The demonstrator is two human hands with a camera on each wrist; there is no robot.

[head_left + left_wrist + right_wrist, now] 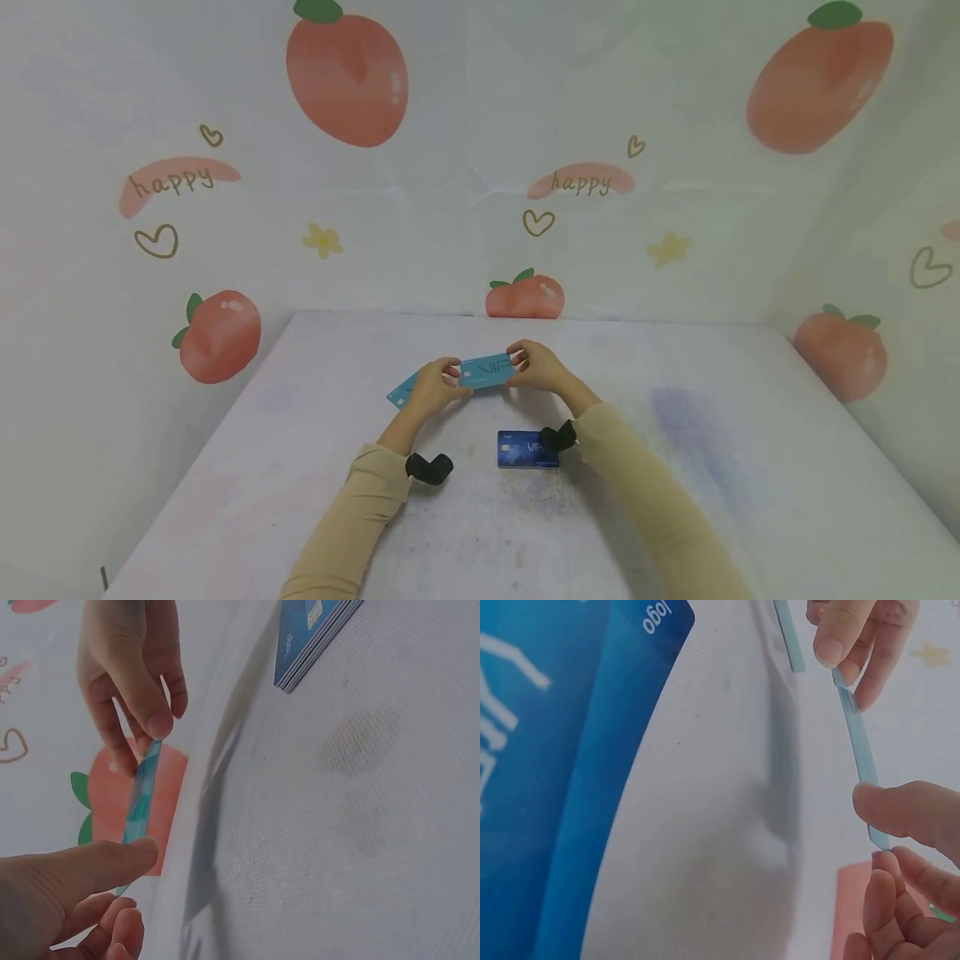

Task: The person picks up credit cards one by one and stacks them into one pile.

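Between both hands, a light-blue VIP card (486, 372) is held up above the table, its printed face toward the head camera. My left hand (435, 385) pinches its left end between thumb and fingers. At the other end my right hand (542, 367) pinches it the same way. Both wrist views show the card (142, 791) nearly edge-on. Partly hidden behind my left hand, another light-blue card (402, 392) lies on the table. A dark-blue VIP card stack (517, 450) lies nearer, below my right wrist; its layered edges show in the left wrist view.
The white table (262, 500) runs back to a fabric backdrop (465, 100) printed with fruit and hearts. Black wrist cameras (430, 469) sit on both wrists, the right one overlapping the dark-blue stack in the head view.
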